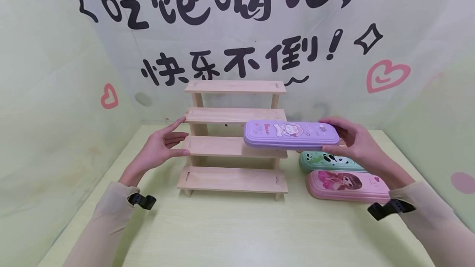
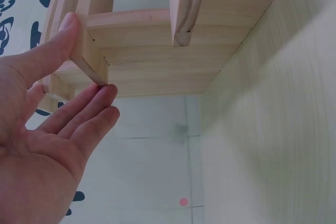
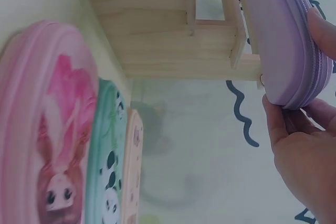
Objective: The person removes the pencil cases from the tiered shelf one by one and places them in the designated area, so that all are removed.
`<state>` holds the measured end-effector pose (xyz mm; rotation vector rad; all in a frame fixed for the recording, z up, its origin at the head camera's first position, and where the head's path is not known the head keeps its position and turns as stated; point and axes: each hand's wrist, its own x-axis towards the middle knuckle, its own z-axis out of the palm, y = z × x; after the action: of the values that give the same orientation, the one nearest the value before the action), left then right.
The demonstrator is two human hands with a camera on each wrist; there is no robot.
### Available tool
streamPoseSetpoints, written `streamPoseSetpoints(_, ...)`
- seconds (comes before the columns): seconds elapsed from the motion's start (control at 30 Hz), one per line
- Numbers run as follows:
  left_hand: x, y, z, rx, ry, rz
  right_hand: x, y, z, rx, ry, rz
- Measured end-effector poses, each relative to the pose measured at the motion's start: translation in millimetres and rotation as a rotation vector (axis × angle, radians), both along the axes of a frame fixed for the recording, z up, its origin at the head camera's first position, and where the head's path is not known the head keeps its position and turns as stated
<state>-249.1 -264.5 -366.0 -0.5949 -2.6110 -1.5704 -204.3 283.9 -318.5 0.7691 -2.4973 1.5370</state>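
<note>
A purple pencil case (image 1: 291, 134) with a cartoon print and zipper is held at its right end by my right hand (image 1: 350, 137). It is in the air in front of the right side of the tiered wooden display rack (image 1: 231, 179). In the right wrist view, the thumb and fingers grip the end of the case. My left hand (image 1: 157, 147) is at the rack's left side, its index finger touching a higher tier. In the left wrist view, thumb and fingertips (image 2: 107, 90) hold a board's end from both sides. No cases stand on the tiers.
Right of the rack lie a pink case (image 1: 346, 185) with a doll picture, a green panda case (image 1: 330, 161) and, behind them, a peach case (image 3: 134, 166), partly hidden. A printed backdrop (image 1: 237, 40) encloses the pale table (image 1: 222, 230).
</note>
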Motion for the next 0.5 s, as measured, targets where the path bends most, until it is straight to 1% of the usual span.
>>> streamPoseSetpoints(0.2, 0.2, 0.5, 0.5, -0.010, 0.001, -0.001, 18.4, 23, -12.6, -0.026, 0.044, -0.003)
streamPoseSetpoints(0.37, 1.6, 0.1, 1.8, -0.024, 0.005, 0.000, 28.7, 41, -24.6, -0.071, 0.036, 0.027)
streamPoseSetpoints(0.5, 1.3, 0.8, 1.7, -0.026, 0.005, -0.002, 38.0, 55, -34.6, -0.082, 0.030, 0.049)
